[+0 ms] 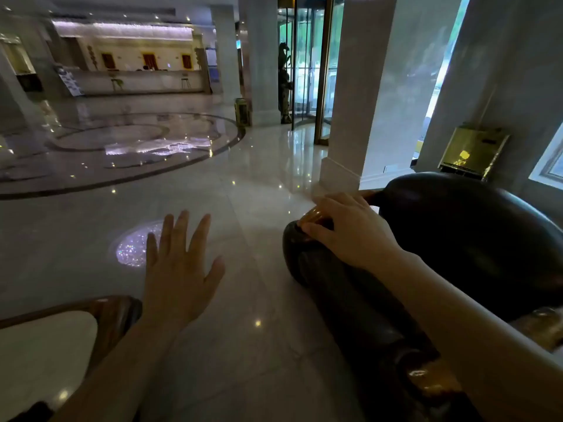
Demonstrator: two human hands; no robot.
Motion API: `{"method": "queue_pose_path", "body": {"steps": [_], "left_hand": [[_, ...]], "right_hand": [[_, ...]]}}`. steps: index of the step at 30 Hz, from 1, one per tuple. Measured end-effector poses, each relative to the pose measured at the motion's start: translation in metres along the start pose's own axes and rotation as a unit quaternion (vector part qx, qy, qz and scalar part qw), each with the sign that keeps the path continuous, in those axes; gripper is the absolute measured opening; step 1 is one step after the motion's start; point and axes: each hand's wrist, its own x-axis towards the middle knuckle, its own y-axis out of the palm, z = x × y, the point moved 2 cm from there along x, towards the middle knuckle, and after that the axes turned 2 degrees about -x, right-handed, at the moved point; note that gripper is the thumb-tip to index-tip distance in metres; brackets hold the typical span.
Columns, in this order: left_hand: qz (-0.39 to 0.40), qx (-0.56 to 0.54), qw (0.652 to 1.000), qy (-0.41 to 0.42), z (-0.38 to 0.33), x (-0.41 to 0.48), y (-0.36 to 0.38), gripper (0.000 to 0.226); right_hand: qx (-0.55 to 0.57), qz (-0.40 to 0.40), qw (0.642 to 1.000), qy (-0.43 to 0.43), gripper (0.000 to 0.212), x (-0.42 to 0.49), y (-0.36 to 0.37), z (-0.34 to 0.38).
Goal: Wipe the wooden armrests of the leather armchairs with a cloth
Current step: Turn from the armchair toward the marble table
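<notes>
A dark leather armchair (475,239) fills the right side. Its near arm runs from the lower right toward the middle, and glossy brown wood shows at the front tip of the armrest (315,215) and again lower down. My right hand (350,231) lies on that front tip with the fingers curled over the wood. No cloth shows in or under it. My left hand (176,269) hovers over the marble floor left of the chair, palm down, fingers spread, holding nothing.
A low table (118,312) with a white top and a brown wooden rim sits at the lower left. Polished marble floor (259,184) stretches ahead. A white pillar (359,117) and a brass bin (475,153) stand behind the chair, with a revolving door beyond them.
</notes>
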Motion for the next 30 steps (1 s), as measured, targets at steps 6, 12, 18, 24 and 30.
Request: {"method": "queue_pose_path", "body": {"steps": [6,12,18,24,30], "left_hand": [[0.003,-0.001,0.999,-0.043,0.072,-0.047,0.013,0.07],[0.059,0.017,0.996,-0.063,0.144,-0.083,0.007,0.071],[0.078,0.026,0.991,-0.104,0.186,-0.103,0.008,0.068],[0.09,0.028,0.983,-0.155,0.219,-0.115,0.026,0.072],[0.132,0.066,0.961,-0.234,0.251,-0.125,0.054,0.074]], "right_hand": [[-0.023,0.018,0.999,-0.022,0.067,0.014,0.049,0.055],[-0.027,0.042,0.998,-0.039,0.068,0.026,0.104,0.118],[-0.011,0.069,0.996,-0.054,0.068,0.04,0.151,0.158],[0.002,0.094,0.992,-0.08,0.069,0.071,0.196,0.174],[0.038,0.13,0.982,-0.129,0.066,0.118,0.246,0.191]]}}
